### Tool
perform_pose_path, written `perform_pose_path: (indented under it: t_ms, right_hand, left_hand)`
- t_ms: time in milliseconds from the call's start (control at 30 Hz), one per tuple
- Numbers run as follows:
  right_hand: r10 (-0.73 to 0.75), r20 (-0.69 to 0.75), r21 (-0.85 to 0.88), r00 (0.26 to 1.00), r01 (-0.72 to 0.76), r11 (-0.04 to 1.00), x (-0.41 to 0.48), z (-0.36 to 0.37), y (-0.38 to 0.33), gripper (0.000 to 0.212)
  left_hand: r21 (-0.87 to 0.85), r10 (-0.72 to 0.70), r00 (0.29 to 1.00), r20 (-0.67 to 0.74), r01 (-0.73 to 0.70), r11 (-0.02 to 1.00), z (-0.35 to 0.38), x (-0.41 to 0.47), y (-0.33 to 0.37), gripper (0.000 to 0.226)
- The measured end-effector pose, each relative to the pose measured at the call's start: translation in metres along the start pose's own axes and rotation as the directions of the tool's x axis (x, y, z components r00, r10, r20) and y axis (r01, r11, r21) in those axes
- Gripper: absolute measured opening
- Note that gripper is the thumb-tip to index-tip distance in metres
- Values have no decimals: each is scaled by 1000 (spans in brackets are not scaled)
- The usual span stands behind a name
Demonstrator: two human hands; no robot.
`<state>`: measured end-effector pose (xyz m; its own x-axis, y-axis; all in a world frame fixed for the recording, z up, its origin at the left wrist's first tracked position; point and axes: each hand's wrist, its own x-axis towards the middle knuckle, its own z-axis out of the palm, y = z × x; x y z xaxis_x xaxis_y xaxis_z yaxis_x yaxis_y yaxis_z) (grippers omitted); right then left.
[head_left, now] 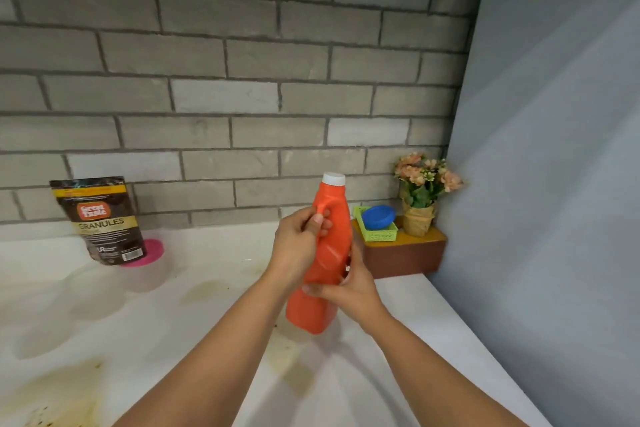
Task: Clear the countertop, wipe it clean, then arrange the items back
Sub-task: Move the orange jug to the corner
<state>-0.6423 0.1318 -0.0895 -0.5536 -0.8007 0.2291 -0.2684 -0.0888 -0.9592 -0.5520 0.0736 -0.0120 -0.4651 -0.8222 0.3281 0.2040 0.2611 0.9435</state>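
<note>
1. The white bench (52,305) carries brownish stains at the far left, and the frame cuts off its near edge.
2. A dark coffee pouch (100,220) stands upright near the brick wall (242,80). It covers part of a pink round lid (154,251) behind it, and what that lid sits on is hard to make out.
3. The left hand (298,246) grips the orange bottle (325,270) high up, its fingers (320,220) curled through the handle.
4. The bottle, closed with a white cap (334,179), is tilted with its top leaning right. It is held between both hands over the middle of the bench. Whether its base touches the surface cannot be told.
5. The right hand (349,288) holds the bottle's lower body from the right. Its fingers wrap round the back and are mostly hidden.
6. In the back right corner a brown block (405,256) carries a green basket (379,236) with a blue bowl (379,217) in it. Potted flowers (420,198) stand beside the basket, and the bottle hides the basket's left end.
</note>
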Motion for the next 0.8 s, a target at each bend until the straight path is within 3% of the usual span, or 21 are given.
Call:
perform_pose_path:
  t_ms: [367, 467, 633, 800]
  right_hand:
    - [-33, -375, -282, 926, -80, 956, 12, -108, 36, 115]
    - [-42, -438, -321, 898, -112, 940, 16, -126, 47, 114]
    - [-24, -499, -353, 866, -178, 918, 27, -150, 63, 112]
    - [15, -550, -337, 835, -239, 911, 35, -162, 76, 110]
  left_hand:
    - [-12, -149, 982, 119, 152, 988, 118, 21, -24, 23]
    - [38, -199, 965, 169, 195, 980, 138, 30, -34, 21]
    - [95, -321, 913, 252, 307, 947, 164, 41, -41, 37]
    - [70, -314, 894, 320, 309, 949, 177, 42, -52, 45]
